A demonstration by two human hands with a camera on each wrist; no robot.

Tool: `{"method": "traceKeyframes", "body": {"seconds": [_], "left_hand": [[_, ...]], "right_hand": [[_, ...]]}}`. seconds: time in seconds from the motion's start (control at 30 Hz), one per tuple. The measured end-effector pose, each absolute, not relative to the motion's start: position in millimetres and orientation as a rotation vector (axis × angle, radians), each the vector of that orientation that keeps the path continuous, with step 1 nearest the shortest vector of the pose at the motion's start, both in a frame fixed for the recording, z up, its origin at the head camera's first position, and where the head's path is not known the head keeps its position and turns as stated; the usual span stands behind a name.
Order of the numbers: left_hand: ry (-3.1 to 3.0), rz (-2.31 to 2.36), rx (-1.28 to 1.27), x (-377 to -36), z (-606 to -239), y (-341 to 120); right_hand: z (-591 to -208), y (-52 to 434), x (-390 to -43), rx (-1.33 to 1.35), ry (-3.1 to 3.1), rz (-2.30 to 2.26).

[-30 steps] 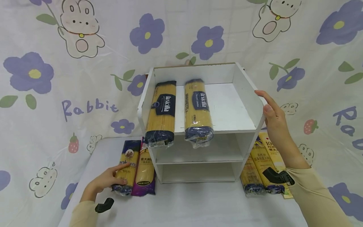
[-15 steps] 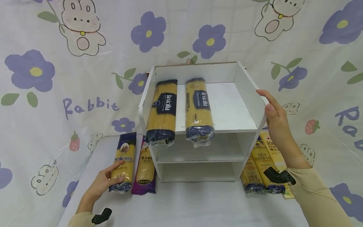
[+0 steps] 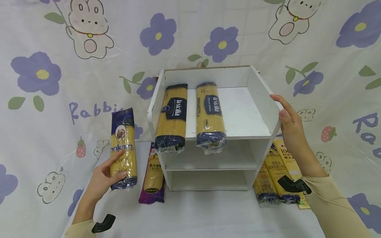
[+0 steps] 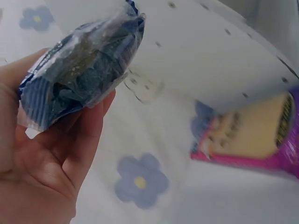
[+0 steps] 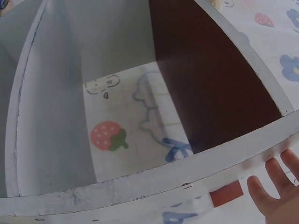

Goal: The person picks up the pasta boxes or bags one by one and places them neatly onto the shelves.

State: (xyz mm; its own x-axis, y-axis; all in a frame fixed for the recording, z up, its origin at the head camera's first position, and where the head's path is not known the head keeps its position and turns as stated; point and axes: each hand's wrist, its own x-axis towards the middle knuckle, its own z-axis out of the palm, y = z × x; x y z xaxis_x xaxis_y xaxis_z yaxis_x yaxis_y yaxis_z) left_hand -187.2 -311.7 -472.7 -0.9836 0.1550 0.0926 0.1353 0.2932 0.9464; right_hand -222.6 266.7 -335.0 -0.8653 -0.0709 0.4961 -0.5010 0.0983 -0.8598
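My left hand [image 3: 99,180] grips the lower part of a pack of Ankara spaghetti [image 3: 123,148], held upright above the table, left of the shelf. In the left wrist view its blue crinkled end [image 4: 84,65] lies between thumb and fingers. My right hand [image 3: 293,132] rests against the front upper edge of the white shelf's right side panel [image 3: 263,96]. Straight fingers [image 5: 275,175] lie along that panel in the right wrist view. Two La Sicilia spaghetti packs [image 3: 171,115] lie side by side in the left and middle of the shelf's top tier.
A purple-ended pasta pack [image 3: 152,178] leans beside the shelf's left side. Several yellow pasta packs [image 3: 276,172] stand at its right. Below the top tier are two lower compartments [image 3: 208,180]. A patterned cloth [image 3: 184,33] hangs behind.
The left hand has lifted the Ankara spaghetti off the table, up and slightly left, away from the purple-ended pack. The right hand stays on the shelf's edge.
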Motion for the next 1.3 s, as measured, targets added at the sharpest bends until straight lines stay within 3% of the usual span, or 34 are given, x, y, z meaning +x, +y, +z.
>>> {"method": "traceKeyframes", "body": {"seconds": [0.5,1.3], "left_hand": [[2.406,2.149,0.626,-164.9,-403.2,-282.2],[2.463,2.226,0.956,-143.2,-353.8,-228.9]], "right_hand": [[-335.4,267.0,-222.2,0.569,-2.066,1.817],[-337.2,267.1,-224.9,0.611,-2.04,1.818]]}}
